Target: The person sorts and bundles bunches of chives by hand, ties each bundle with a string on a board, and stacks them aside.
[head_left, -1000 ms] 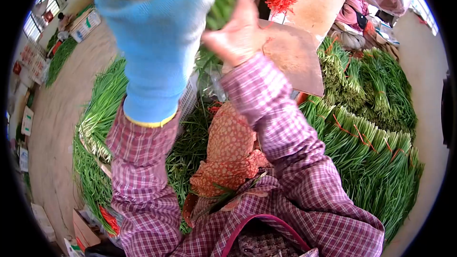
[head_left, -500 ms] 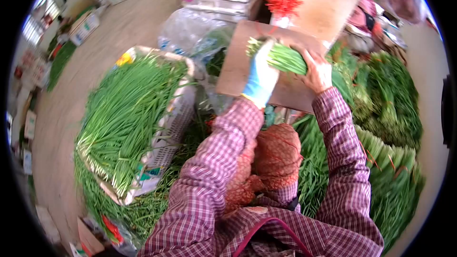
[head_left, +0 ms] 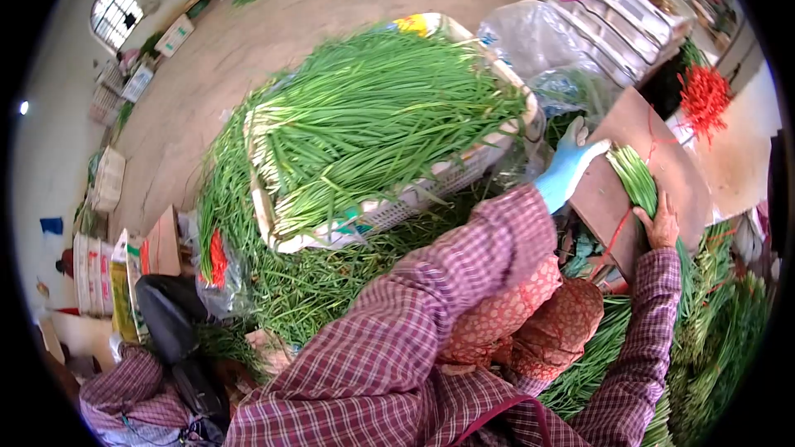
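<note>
A small bunch of chives (head_left: 633, 175) lies on the brown board (head_left: 609, 199), its pale stem ends toward my left hand. My right hand (head_left: 660, 222) is closed around the leafy end of the bunch. My left hand (head_left: 571, 164), in a blue and white glove, is at the board's left edge, just beside the stem ends. Its fingers are apart and nothing is in them. A red tie strip (head_left: 614, 242) runs over the board's near edge, and a red bundle of ties (head_left: 704, 103) hangs at its far side.
A white crate (head_left: 431, 192) heaped with loose chives (head_left: 373, 116) stands to the left, more chives strewn around it. Stacked white trays (head_left: 617, 21) and a clear plastic bag (head_left: 530, 33) are behind. Tied bunches (head_left: 720, 339) pile up at right. Another person's dark-clad leg (head_left: 170, 314) shows lower left.
The view has swung left, toward the crate. My left hand has let go of the bunch and moved off its stem end. My right hand stays on the leaves.
</note>
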Demonstrator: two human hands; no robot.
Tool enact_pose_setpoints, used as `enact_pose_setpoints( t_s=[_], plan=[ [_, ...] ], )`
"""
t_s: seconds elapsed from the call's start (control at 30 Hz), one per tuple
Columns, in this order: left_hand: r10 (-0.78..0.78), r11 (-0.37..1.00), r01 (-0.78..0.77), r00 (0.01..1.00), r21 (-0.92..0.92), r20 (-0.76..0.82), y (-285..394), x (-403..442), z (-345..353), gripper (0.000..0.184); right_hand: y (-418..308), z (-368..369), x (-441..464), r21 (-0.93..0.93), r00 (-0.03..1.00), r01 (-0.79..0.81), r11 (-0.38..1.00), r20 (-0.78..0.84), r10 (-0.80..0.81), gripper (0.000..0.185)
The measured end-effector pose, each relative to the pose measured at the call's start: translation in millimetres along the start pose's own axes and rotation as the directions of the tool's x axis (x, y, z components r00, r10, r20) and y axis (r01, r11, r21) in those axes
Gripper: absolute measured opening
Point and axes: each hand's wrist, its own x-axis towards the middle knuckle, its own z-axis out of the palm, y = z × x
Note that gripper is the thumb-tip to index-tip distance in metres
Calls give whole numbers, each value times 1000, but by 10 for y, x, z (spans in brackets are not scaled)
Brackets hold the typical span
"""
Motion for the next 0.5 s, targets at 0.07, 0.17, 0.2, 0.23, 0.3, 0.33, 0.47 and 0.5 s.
enact_pose_setpoints(
  t_s=[0.07,0.17,0.2,0.23,0.3,0.33,0.47,0.5],
  plan=[
    [96,976,-119,987,183,132,506,-435,-363,70,68,-55,41,-127,999,17,992,38,-12,91],
    [159,902,-169,986,398,57,1136,-1220,-993,49,-316,-506,71,-163,997,77,984,22,-74,93],
    [157,872,-124,987,473,-31,1358,-1534,-1165,44,-464,-552,111,-164,995,97,982,30,-94,93],
    [277,807,-165,954,567,-116,1492,-1794,-1394,39,-622,-589,191,-67,970,235,970,-54,-239,91],
    [464,759,-209,838,616,-287,1638,-2259,-1910,28,-1382,-842,184,128,886,458,880,-139,-442,84],
    [564,700,-212,749,682,-347,1757,-2488,-2106,29,-1622,-655,229,282,835,549,787,-186,-517,79],
    [728,638,-184,461,748,-508,1933,-3183,-2933,28,-3739,-514,-317,439,500,777,451,5,-866,86],
    [723,646,-169,449,744,-526,1957,-3282,-2993,28,-4168,-376,-451,438,415,808,394,51,-908,88]
  ],
)
